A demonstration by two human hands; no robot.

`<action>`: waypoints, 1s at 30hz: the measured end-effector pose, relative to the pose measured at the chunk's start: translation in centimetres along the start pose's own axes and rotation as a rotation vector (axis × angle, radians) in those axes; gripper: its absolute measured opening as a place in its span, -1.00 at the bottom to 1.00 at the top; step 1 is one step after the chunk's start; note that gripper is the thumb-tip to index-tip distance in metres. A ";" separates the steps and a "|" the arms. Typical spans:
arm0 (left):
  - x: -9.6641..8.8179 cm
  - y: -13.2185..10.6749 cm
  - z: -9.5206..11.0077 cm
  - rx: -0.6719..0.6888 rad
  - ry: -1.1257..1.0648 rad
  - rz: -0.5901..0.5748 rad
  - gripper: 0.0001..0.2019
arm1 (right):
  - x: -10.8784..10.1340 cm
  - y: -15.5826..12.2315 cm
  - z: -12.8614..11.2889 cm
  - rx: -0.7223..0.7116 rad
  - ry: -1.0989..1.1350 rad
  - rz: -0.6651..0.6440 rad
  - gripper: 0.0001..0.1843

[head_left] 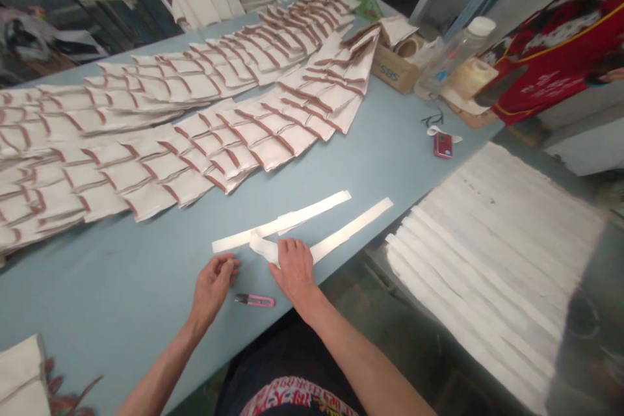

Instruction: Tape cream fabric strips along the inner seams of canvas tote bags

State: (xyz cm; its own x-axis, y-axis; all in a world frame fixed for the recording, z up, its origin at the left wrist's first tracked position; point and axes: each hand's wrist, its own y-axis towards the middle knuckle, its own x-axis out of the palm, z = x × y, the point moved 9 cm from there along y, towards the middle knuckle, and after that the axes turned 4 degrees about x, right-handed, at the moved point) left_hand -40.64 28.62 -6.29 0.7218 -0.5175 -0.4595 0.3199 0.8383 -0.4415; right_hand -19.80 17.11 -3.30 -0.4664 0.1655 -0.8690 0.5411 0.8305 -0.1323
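Note:
My right hand [295,270] lies over a pale cloth strip [353,227] near the table's front edge, its fingers together on it. The strip's folded end [263,246] sticks out to the left of those fingers. Just behind lies a second pale strip [292,218], stretched along the table. My left hand [214,283] is beside that strip's left end, thumb and forefinger pinched together; anything between them is too small to make out. Pink-handled thread snips [255,300] rest on the table between my hands.
Overlapping rows of cream pieces with brown edging [234,136] cover the table's back. At right are a cardboard box [394,71], a plastic bottle [455,55] and a small red box [442,145]. A stack of white cloth [492,266] sits beyond the table edge. Another person [560,58] is at upper right.

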 end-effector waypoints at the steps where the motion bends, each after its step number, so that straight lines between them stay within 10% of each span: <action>1: 0.0 -0.1 -0.3 -0.008 -0.013 -0.005 -0.73 | 0.7 0.4 -0.5 -0.002 -0.017 -0.016 -0.70; 9: 1.3 0.1 -0.4 0.092 0.018 -0.072 -0.75 | 1.7 0.7 -1.4 -0.024 -0.022 -0.115 -0.94; 21: 2.8 2.7 7.2 0.654 0.427 -0.079 -0.66 | -0.6 1.1 -1.0 0.129 0.390 -0.245 -0.86; 30: 8.2 1.9 5.2 0.833 0.770 -0.093 -0.27 | -4.4 2.6 4.4 0.274 0.805 -0.264 -0.51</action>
State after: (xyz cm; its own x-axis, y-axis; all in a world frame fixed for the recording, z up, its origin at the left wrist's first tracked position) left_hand -30.97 26.86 -6.87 0.1971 -0.3103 -0.9300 0.8685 0.4953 0.0188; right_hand -13.26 16.18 -1.88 -0.8941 0.3961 -0.2092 0.4468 0.7552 -0.4796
